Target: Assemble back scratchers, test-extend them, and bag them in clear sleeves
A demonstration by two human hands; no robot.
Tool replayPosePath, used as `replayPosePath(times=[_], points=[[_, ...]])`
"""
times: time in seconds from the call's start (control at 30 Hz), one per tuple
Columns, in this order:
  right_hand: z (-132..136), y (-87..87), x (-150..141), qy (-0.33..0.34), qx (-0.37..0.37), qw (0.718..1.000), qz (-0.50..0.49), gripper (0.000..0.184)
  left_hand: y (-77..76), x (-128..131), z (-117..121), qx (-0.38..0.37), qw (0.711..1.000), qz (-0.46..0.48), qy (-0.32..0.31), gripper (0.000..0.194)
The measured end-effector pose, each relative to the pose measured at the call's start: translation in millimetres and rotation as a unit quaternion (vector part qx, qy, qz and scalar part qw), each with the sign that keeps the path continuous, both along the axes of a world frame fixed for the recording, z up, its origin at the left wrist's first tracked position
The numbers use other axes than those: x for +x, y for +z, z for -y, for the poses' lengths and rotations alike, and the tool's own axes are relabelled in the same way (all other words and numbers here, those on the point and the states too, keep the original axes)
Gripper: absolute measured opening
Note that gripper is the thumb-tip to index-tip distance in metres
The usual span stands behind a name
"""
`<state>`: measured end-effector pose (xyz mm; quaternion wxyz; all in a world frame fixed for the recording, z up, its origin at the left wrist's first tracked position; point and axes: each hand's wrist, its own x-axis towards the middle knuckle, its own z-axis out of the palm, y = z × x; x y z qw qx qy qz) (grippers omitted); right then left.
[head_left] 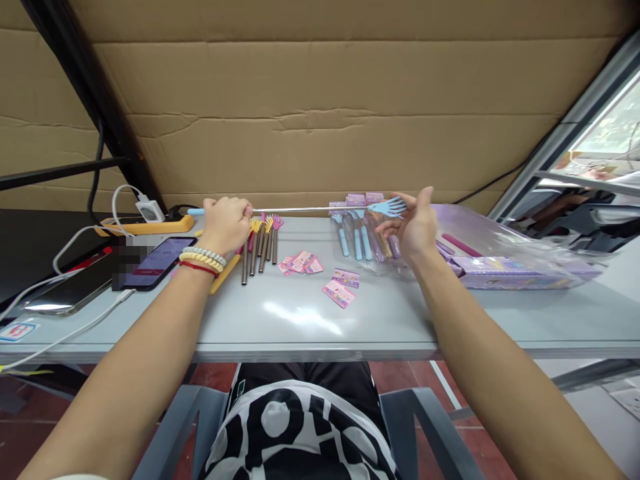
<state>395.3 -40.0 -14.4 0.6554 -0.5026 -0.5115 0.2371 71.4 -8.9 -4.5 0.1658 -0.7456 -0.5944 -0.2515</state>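
My left hand (226, 223) is closed around the blue handle end of a back scratcher (310, 209), whose thin metal rod stretches level across the table to a blue claw head. Beside that claw my right hand (417, 227) is open, fingers spread and palm turned inward; whether a fingertip touches the claw I cannot tell. Several back scratchers with yellow and pink claws (261, 247) lie in a row by my left hand. Blue-handled back scratchers (357, 240) lie near my right hand. Small pink printed cards (303, 262) and two more cards (340, 291) rest between.
At left are a phone (159, 263), a second dark phone (75, 293), white cables and a yellow power strip (145, 227). On the right, a purple box (515, 273) lies under clear plastic. Cardboard (325, 120) walls the back; a metal frame (565, 130) rises at right.
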Motion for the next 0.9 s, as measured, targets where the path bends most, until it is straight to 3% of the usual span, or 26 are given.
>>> replayPosePath(times=[0.2,0.43,0.57,0.67,0.73,0.8,0.9], points=[[5,-9.6,-17,0.123,0.002,0.992,-0.003,0.067,5.2,24,18,0.003,0.999,-0.029,0.021,0.031],[19,-24.4,-49,0.279,-0.09,0.95,0.112,0.092,-7.7,64,44,-0.028,0.995,-0.092,-0.037,0.033],[22,-29.9,-54,0.304,-0.087,0.933,0.169,0.09,-15.2,77,52,-0.049,0.993,-0.09,-0.065,0.031],[22,-24.2,-50,0.264,-0.051,0.936,0.227,0.078,-17.0,76,51,-0.053,0.992,-0.076,-0.084,0.032],[22,-16.9,-43,0.201,-0.02,0.932,0.302,0.06,-16.9,73,48,-0.058,0.99,-0.074,-0.108,0.032],[22,-8.9,-33,0.101,0.01,0.929,0.356,0.041,-16.5,70,46,-0.066,0.987,-0.08,-0.124,0.032],[19,0.8,-9,-0.12,0.007,0.929,0.35,0.032,-15.4,67,45,-0.065,0.988,-0.079,-0.117,0.033]])
